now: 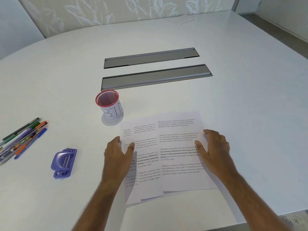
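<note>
Both forearms reach in from the near edge of the white table (233, 100) and flank a loose stack of printed sheets (176, 179). The left hand (119, 152) lies at the stack's left edge, palm turned inward. Its fingers are fairly straight and held together, and its thumb is spread off to the right and rests on the top pages. The right hand (214, 147) mirrors it at the right edge, with relaxed, slightly bent fingers over the paper's side and the thumb lying on the page. Neither hand is curled round the paper, and both touch it with loose, extended fingers. Motion blur softens their outlines.

The sheets lie flat on the table just in front of the person, near its front edge. They are white pages with short blocks of black text, some lines in bold. They are fanned unevenly, so several left and bottom edges show stepped one under another.

A red mesh cup (107, 101) with a paper label reading "BIN" stands just beyond the stack's far left corner.
</note>
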`<action>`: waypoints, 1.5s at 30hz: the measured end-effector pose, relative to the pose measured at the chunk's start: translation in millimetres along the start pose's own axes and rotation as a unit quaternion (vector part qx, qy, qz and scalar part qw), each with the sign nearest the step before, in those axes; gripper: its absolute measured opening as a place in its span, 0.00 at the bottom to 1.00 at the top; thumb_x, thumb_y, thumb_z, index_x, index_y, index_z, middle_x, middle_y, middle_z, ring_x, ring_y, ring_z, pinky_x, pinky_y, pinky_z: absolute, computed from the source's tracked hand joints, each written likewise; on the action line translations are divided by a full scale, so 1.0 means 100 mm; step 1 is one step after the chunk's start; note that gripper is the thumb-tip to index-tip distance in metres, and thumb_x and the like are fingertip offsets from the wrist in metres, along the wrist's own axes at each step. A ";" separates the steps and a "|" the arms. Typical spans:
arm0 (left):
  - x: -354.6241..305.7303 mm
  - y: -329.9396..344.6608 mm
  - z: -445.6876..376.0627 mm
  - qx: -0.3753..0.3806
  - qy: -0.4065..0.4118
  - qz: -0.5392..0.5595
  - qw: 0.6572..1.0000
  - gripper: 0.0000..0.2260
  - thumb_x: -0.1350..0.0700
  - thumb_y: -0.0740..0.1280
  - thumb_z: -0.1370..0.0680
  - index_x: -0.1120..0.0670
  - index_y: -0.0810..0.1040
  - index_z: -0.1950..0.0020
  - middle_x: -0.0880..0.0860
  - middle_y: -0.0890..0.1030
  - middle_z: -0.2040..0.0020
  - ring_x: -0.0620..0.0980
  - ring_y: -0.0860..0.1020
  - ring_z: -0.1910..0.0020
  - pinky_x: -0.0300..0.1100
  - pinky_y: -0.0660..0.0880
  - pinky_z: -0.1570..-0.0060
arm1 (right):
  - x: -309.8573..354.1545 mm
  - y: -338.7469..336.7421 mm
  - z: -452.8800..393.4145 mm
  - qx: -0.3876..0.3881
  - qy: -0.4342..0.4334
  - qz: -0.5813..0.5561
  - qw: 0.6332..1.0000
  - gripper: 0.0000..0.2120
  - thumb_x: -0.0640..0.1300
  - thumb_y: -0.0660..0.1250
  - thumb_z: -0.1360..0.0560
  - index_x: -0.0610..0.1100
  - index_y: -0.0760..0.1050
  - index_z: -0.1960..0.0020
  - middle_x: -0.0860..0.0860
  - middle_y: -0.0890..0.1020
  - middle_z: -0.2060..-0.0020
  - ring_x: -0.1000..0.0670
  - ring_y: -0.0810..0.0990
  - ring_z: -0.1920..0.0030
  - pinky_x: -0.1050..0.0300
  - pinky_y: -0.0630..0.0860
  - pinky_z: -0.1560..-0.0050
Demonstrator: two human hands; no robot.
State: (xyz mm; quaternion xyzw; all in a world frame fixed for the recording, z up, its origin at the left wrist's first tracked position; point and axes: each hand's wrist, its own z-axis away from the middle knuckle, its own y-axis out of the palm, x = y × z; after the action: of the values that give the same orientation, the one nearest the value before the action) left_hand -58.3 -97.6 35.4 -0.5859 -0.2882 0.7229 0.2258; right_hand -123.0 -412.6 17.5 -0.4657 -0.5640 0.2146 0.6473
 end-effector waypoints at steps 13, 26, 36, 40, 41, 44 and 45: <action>-0.02 0.00 0.02 0.032 -0.028 0.070 0.997 0.29 0.42 0.68 0.18 0.51 0.65 0.20 0.49 0.74 0.25 0.46 0.76 0.38 0.46 0.70 0.42 | -0.01 -0.05 0.06 0.018 0.006 -0.058 0.998 0.21 0.42 0.72 0.19 0.41 0.72 0.29 0.45 0.80 0.36 0.43 0.73 0.33 0.47 0.75 0.39; -0.04 0.01 0.09 0.048 -0.010 0.045 0.998 0.27 0.42 0.68 0.18 0.51 0.67 0.22 0.50 0.76 0.27 0.51 0.77 0.33 0.50 0.74 0.38 | 0.04 0.02 0.08 0.043 -0.007 -0.080 0.996 0.17 0.43 0.70 0.18 0.42 0.74 0.31 0.48 0.78 0.36 0.45 0.77 0.35 0.49 0.76 0.38; -0.09 0.12 0.15 0.063 -0.010 0.061 0.996 0.25 0.41 0.68 0.18 0.48 0.69 0.24 0.48 0.76 0.28 0.51 0.74 0.28 0.52 0.74 0.35 | 0.21 0.13 0.13 0.069 -0.030 -0.093 0.993 0.18 0.45 0.70 0.18 0.42 0.75 0.30 0.55 0.75 0.39 0.47 0.78 0.35 0.51 0.77 0.38; -0.15 0.17 0.19 0.074 -0.006 0.081 0.994 0.13 0.44 0.69 0.18 0.40 0.70 0.36 0.43 0.77 0.35 0.47 0.77 0.35 0.43 0.71 0.45 | 0.21 0.13 0.14 0.064 -0.030 -0.079 0.994 0.17 0.43 0.69 0.18 0.43 0.75 0.30 0.54 0.77 0.40 0.47 0.78 0.36 0.54 0.75 0.40; -0.17 0.19 0.20 0.078 -0.002 0.086 0.993 0.13 0.45 0.69 0.18 0.40 0.70 0.36 0.44 0.77 0.35 0.47 0.77 0.36 0.42 0.71 0.45 | 0.22 0.14 0.14 0.066 -0.034 -0.076 0.994 0.17 0.43 0.69 0.18 0.43 0.75 0.31 0.53 0.79 0.39 0.47 0.78 0.36 0.53 0.75 0.40; -0.21 0.23 0.22 0.086 -0.005 0.107 0.991 0.19 0.44 0.69 0.18 0.47 0.71 0.28 0.46 0.78 0.33 0.48 0.79 0.37 0.44 0.73 0.45 | 0.25 0.17 0.16 0.066 -0.029 -0.088 0.993 0.17 0.43 0.69 0.18 0.44 0.75 0.31 0.56 0.77 0.40 0.49 0.78 0.36 0.56 0.72 0.41; -0.22 0.24 0.21 0.087 -0.008 0.114 0.990 0.21 0.44 0.69 0.18 0.48 0.71 0.27 0.46 0.78 0.32 0.48 0.79 0.37 0.44 0.73 0.44 | 0.26 0.17 0.16 0.065 -0.026 -0.092 0.993 0.17 0.43 0.69 0.18 0.44 0.75 0.30 0.58 0.77 0.41 0.50 0.78 0.36 0.57 0.71 0.41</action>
State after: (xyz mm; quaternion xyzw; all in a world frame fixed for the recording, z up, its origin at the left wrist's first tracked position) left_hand -74.3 -133.5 37.7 -0.5873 -0.1577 0.7709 0.1895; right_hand -126.5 -378.4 15.8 -0.3634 -0.6059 0.2024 0.6781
